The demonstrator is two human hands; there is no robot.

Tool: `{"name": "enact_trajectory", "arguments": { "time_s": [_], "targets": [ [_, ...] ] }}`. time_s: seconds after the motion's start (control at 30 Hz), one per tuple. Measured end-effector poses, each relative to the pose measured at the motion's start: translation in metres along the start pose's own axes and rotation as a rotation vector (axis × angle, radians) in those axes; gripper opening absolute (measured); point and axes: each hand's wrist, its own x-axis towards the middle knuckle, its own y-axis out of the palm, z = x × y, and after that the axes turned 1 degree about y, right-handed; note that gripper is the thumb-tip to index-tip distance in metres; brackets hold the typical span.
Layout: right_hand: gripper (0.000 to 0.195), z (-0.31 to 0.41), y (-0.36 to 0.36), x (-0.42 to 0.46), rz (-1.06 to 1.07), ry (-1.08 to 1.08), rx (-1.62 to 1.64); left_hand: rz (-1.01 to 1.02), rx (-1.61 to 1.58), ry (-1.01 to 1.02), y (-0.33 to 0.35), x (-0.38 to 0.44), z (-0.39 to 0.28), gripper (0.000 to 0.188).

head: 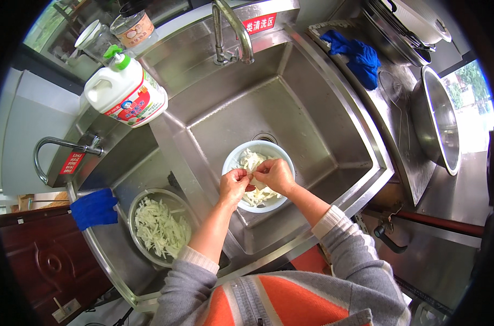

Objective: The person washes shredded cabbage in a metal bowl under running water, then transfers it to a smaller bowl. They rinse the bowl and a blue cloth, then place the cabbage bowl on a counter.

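My left hand [234, 188] and my right hand [276, 176] meet over a light-blue plastic colander [230, 159] in the right sink basin. Between them, the fingertips of both hands pinch a pale piece of food, perhaps mushroom or a vegetable; which it is I cannot tell. More pale, torn pieces [258, 197] lie in the colander beneath. In the left basin stands a round metal bowl [135, 236] holding many pale green-white shredded strips [159, 228], partly behind my left forearm.
A white detergent jug [126, 95] with a green pump stands on the ledge between two faucets [247, 45] [63, 142]. One blue cloth [94, 208] hangs over the left rim; another [355, 57] lies right, near a wire strainer [390, 87] and a tilted steel bowl [434, 122].
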Motion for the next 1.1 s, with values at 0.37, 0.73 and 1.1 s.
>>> {"name": "enact_trajectory", "arguments": {
  "time_s": [0.37,0.73,1.1],
  "targets": [
    [0.024,-0.042,-0.01,0.02,0.077,0.218,-0.046,0.094,-0.216,0.01,-0.006,0.008,0.001,0.017],
    [0.026,-0.021,-0.004,0.013,0.284,0.127,0.323,0.003,-0.262,-0.024,-0.006,0.015,0.014,0.019],
    [0.02,0.002,-0.002,0.009,0.034,0.043,0.094,-0.251,0.067,0.185,0.006,0.014,0.004,0.013]
  ]
}}
